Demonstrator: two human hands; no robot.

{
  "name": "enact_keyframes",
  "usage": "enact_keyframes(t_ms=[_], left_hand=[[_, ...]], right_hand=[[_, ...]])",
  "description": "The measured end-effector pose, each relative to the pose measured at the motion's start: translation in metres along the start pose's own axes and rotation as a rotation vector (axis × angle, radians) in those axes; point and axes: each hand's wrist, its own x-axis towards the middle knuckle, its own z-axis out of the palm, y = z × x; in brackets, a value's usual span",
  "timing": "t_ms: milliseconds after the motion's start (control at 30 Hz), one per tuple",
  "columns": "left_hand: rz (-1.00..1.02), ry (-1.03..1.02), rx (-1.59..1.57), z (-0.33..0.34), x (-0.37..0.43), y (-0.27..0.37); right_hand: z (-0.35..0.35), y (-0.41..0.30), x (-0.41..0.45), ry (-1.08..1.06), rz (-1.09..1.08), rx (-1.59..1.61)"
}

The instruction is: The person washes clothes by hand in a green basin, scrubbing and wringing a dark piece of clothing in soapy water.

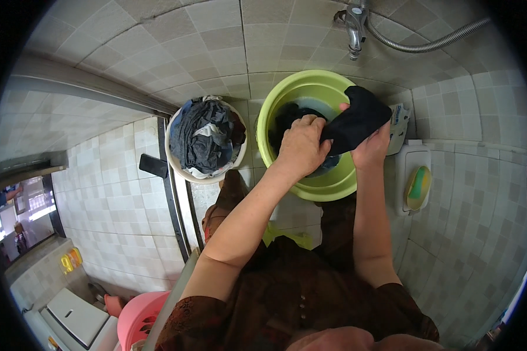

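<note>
A piece of black cloth (361,115) is stretched between my two hands above a green plastic basin (329,186). My right hand (373,147) grips its right side from below, with part of the palm hidden under the fabric. At the cloth's left end, my left hand (305,142) pinches the edge between thumb and fingers. Dark wet clothes (285,123) lie in cloudy water (318,104) inside the basin, partly covered by my left hand. What kind of garment the black cloth is, I cannot tell.
A white basin (174,164) heaped with clothes (202,136) stands to the left, near a phone (153,165) on the tiles. Above hangs a metal tap (355,33) with a hose (421,47). On the right are a packet (398,129) and a soap dish (407,199). A pink basket (136,316) sits lower left.
</note>
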Motion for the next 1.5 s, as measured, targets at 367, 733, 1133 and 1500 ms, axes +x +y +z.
enact_keyframes(t_ms=[367,733,1133,1500], left_hand=[[-0.242,0.422,-0.670,0.009,0.012,0.010],[-0.111,0.288,-0.619,0.007,0.003,0.020],[-0.093,0.130,-0.313,0.004,-0.005,0.016],[0.048,-0.004,0.237,0.018,-0.030,0.007]], right_hand=[[-0.036,-0.008,-0.004,0.271,0.224,-1.410],[-0.044,0.030,-0.026,-0.260,0.284,-1.759],[-0.058,-0.012,0.003,0.300,-0.033,-1.425],[-0.160,0.097,0.045,-0.140,0.321,-2.215]])
